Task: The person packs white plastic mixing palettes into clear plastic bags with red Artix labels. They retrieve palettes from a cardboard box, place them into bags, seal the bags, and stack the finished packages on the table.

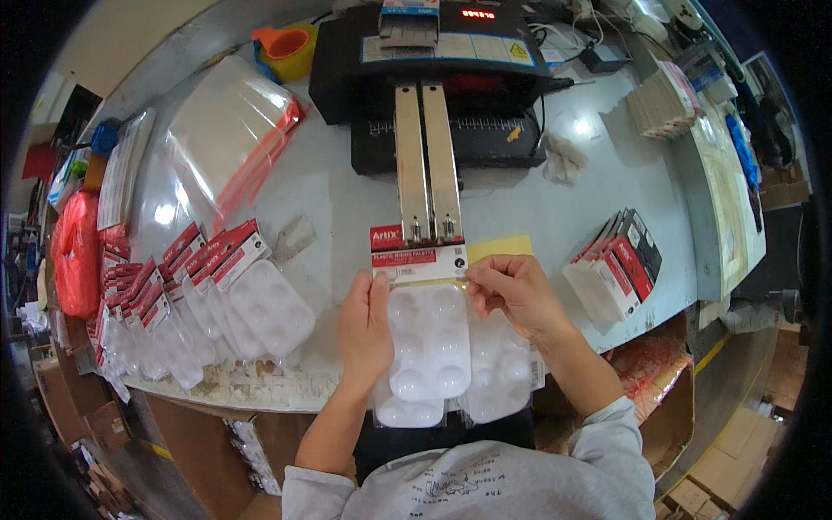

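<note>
A bagged white paint palette (pixel 430 334) with round wells lies flat in front of me at the table's edge. Its red-and-white header card (pixel 418 263) touches or sits just under the front ends of two metal arms (pixel 427 165) on a black machine (pixel 425 74). My left hand (pixel 366 325) grips the pack's left edge, thumb on top. At the card's right corner, my right hand (pixel 513 293) pinches the pack between thumb and finger. More palettes (pixel 496 373) lie beneath it, partly hidden. A yellow sheet (pixel 503 247) shows behind the right hand.
To the left, several carded palette packs (pixel 269 308) overlap in a row. Clear plastic bags (pixel 230 130) with a red edge lie behind them. Folded red-and-black cards (pixel 617 264) stand at the right, and a card stack (pixel 663 102) is farther back. An open carton (pixel 659 373) sits below the edge.
</note>
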Tool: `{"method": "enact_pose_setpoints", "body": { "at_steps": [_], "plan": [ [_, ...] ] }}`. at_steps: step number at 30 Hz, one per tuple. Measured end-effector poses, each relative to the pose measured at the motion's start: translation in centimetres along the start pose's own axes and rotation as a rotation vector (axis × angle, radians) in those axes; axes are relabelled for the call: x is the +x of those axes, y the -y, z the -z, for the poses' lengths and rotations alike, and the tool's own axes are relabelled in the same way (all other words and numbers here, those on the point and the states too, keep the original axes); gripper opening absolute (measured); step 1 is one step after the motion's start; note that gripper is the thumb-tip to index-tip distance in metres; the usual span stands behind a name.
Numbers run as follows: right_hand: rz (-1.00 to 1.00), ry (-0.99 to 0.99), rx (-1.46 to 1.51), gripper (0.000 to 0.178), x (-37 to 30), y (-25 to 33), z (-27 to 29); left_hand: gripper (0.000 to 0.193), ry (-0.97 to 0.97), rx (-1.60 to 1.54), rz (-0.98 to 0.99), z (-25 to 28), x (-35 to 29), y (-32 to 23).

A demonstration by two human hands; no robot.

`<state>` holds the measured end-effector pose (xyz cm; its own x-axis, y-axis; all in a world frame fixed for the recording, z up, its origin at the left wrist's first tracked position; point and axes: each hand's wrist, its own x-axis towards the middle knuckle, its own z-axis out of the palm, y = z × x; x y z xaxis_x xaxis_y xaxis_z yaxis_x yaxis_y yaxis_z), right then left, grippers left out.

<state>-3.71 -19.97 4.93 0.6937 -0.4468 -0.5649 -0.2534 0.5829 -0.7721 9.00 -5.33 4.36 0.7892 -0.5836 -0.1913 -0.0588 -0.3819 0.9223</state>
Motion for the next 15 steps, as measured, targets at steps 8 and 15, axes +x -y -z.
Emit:
{"method": "enact_pose_setpoints", "body": {
  "at_steps": [8, 15],
  "plan": [
    [0.099, -0.057, 0.05, 0.015, 2.9, -0.3, 0.4, 0.031, 0.003, -0.103, -0.047, -1.4, 3.0, 2.6],
    [0.14, -0.081, -0.014, 0.015, 2.1, 0.0, 0.2, 0.03, 0.005, -0.155, -0.028, -1.3, 2.9, 2.2]
  ]
}}
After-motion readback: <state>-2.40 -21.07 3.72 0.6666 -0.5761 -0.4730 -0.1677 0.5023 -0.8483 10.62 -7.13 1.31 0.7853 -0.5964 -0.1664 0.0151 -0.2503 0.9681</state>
